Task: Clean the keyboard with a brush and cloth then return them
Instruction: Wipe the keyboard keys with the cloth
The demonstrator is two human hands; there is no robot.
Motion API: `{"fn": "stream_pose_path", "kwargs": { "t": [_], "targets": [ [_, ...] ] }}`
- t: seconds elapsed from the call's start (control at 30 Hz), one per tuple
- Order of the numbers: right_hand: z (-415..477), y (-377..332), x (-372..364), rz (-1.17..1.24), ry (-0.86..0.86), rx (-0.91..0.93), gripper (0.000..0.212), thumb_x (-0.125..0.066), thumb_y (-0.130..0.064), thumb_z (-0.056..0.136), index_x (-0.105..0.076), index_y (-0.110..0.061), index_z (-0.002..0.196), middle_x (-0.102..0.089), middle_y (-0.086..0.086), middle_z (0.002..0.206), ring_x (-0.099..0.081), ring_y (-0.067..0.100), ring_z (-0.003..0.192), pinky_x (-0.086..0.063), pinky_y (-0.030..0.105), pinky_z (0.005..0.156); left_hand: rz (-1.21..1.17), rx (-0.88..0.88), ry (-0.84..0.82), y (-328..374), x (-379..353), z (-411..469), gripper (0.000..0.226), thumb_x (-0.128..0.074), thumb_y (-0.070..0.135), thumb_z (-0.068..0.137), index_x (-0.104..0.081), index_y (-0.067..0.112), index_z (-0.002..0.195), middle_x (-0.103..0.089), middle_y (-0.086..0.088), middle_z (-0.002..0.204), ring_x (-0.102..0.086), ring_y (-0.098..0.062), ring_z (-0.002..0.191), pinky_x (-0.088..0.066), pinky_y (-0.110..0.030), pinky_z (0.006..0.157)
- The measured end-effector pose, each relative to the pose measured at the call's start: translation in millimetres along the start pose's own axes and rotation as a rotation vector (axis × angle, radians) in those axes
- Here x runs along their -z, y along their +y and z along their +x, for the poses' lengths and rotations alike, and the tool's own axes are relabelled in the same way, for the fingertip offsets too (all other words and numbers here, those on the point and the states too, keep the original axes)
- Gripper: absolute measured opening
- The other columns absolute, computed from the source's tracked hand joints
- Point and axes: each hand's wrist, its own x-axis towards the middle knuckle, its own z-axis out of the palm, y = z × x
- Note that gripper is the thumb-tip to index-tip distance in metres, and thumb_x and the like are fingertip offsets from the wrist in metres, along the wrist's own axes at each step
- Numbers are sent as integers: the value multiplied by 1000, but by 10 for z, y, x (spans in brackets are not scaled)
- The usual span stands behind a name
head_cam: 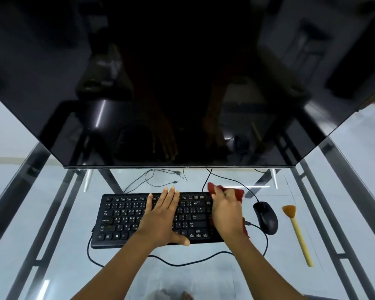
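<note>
A black keyboard (pixel 126 217) lies on the glass desk in front of me. My left hand (pixel 162 217) rests flat on its middle keys, fingers spread. My right hand (pixel 226 211) presses a dark red cloth (pixel 238 192) onto the keyboard's right end; the cloth shows beyond my fingers and under my wrist. A brush (pixel 297 232) with orange bristles and a pale wooden handle lies on the glass to the right of the mouse, untouched.
A black mouse (pixel 265 217) sits between keyboard and brush, its cable looping along the front of the keyboard. A large dark monitor (pixel 182 83) hangs over the back of the glass desk (pixel 52 245). Loose cables (pixel 156 176) lie behind the keyboard.
</note>
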Motion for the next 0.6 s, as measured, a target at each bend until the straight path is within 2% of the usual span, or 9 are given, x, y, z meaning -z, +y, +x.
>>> {"fn": "stream_pose_path", "kwargs": {
  "t": [0.13,0.17,0.27,0.3,0.33,0.43,0.47,0.57,0.6],
  "targets": [
    [-304,-33,-33,-16,-79,525,39,-68,-25,84,-64,-24,122,-56,2,83,-55,19,58,-51,31,57,-28,1,-1,-18,-2,9,141,-59,86,57,21,17,151,30,2,157,31,-14,142,12,-54,117],
    [-232,74,18,-17,-78,485,38,-64,-25,85,-64,-27,123,-56,2,85,-56,20,59,-52,30,58,-31,-2,-5,-12,-1,7,141,-59,86,57,21,17,151,30,2,157,31,-14,142,12,-54,117],
    [-60,313,54,27,-26,-99,42,-48,-19,95,-51,-31,135,-53,7,101,-61,29,70,-56,37,73,-32,4,-3,-6,-16,5,142,-59,86,56,21,18,151,29,2,157,30,-14,142,13,-54,117],
    [-98,247,37,56,-23,-134,43,-46,-18,94,-50,-30,136,-52,5,102,-60,30,71,-55,39,75,-37,8,-2,-11,-23,10,142,-59,86,56,21,18,151,29,3,157,30,-14,142,14,-53,117],
    [-173,131,21,90,-57,-34,43,-47,-18,93,-51,-29,134,-52,2,99,-58,28,71,-53,39,75,-38,9,1,-14,-28,16,142,-60,86,56,21,18,151,29,3,157,30,-14,142,14,-53,117],
    [-448,-28,46,65,-221,495,43,-56,-21,89,-55,-26,131,-55,0,91,-61,21,70,-51,31,64,-31,13,0,-13,-34,26,142,-59,87,57,23,18,150,30,3,157,30,-15,142,15,-53,116],
    [-391,35,110,40,-233,532,44,-62,-19,87,-57,-27,129,-57,1,89,-63,18,68,-52,28,61,-32,10,-5,-6,-27,29,141,-59,86,57,23,18,150,30,2,157,30,-16,142,15,-53,116],
    [-237,214,180,104,-30,107,42,-68,-12,84,-64,-27,124,-59,4,87,-62,22,63,-57,32,57,-39,8,-9,11,-16,25,142,-59,86,57,22,18,150,29,2,157,30,-16,142,17,-52,116],
    [-278,181,180,138,-44,81,40,-62,-12,88,-62,-26,126,-59,4,88,-61,23,66,-56,34,60,-43,9,-7,9,-15,19,142,-60,86,57,21,17,150,29,2,157,30,-15,142,17,-52,115]
  ]
}}
